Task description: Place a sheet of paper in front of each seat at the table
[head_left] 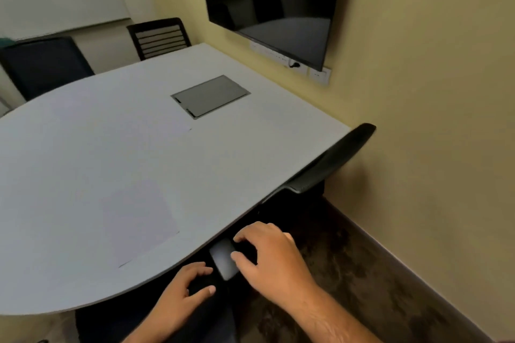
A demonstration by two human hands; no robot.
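Note:
One white sheet of paper (139,220) lies flat on the white table (69,164), near its front edge and just left of my hands. A second sheet of paper (156,128) lies further in, beside the grey hatch, faint against the tabletop. A black chair (211,315) is tucked under the near edge. My left hand (186,289) curls over its dark back. My right hand (270,253) grips the chair's top next to a grey pad (223,259). Neither hand holds paper.
A grey cable hatch (211,95) is set into the table's middle. Another black chair (334,159) stands at the right edge by the yellow wall. A slatted chair (158,36) and a dark blue chair (41,64) stand at the far side. A dark screen (273,0) hangs on the wall.

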